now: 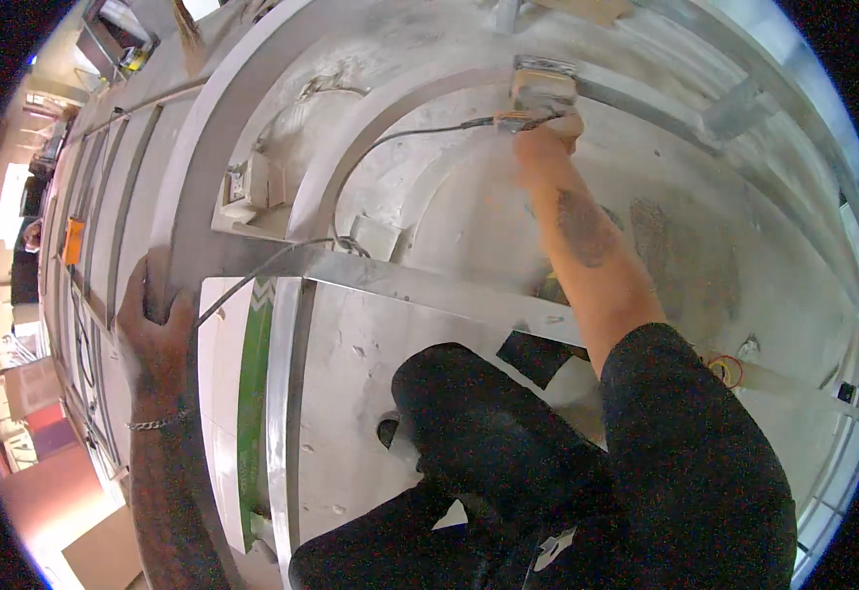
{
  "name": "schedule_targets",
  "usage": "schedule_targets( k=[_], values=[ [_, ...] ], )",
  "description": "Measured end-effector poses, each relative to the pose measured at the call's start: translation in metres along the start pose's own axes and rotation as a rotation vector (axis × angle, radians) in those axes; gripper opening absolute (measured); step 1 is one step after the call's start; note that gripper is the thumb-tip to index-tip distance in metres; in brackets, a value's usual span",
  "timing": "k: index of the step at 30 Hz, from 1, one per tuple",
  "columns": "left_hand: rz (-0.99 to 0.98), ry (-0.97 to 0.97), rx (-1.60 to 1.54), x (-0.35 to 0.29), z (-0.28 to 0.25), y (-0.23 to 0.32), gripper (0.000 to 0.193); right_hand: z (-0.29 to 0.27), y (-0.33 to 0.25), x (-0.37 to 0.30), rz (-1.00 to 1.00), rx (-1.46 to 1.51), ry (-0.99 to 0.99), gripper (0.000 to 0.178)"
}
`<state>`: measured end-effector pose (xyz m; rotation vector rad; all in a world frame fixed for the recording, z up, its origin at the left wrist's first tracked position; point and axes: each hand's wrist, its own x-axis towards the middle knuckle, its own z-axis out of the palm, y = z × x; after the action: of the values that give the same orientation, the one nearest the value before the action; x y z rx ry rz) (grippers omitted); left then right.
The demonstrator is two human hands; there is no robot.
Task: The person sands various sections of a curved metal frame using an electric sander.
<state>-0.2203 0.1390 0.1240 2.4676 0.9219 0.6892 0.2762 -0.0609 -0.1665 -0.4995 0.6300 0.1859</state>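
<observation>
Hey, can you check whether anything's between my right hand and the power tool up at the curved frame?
Nothing visible: the right hand is on the power tool at the curved frame. The dark cable runs off to the left.

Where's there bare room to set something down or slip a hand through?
One free patch of pale surface lies between the inner curved rib and right forearm; another, between the metal strip and dark trousers. I can't tell if either is level. It's crowded at left, where the left hand, cable and green-striped board sit close.
</observation>
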Motion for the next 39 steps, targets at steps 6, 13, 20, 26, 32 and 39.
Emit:
schedule_targets(
  k=[6, 13, 20, 26, 32, 39],
  values=[
    [-0.002, -0.021, 0.224, 0.000, -0.006, 0.009, 0.058, -0.012, 0.013, 0.000, 0.096, -0.037, -0.347, 0.023],
    [-0.019, 0.025, 0.146, 0.000, -0.008, 0.026, 0.053, 0.004, 0.061, -0.063, -0.060, -0.527, -0.674, 0.025],
    [-0.046, 0.009, 0.190, 0.001, -0.005, 0.046, 0.053, -0.003, 0.093, -0.140, 0.339, -0.544, -0.602, 0.023],
    [0.015, 0.093, 0.231, 0.000, -0.001, 0.023, 0.055, -0.019, 0.107, -0.171, 0.593, -0.670, -0.541, 0.025],
    [-0.014, 0.040, 0.238, 0.000, -0.006, 0.032, 0.056, -0.019, 0.107, -0.177, 0.629, -0.695, -0.600, 0.024],
    [0.066, 0.056, 0.197, 0.005, -0.003, 0.001, 0.056, -0.020, 0.107, -0.184, 0.443, -0.786, -0.723, 0.025]
  ],
)
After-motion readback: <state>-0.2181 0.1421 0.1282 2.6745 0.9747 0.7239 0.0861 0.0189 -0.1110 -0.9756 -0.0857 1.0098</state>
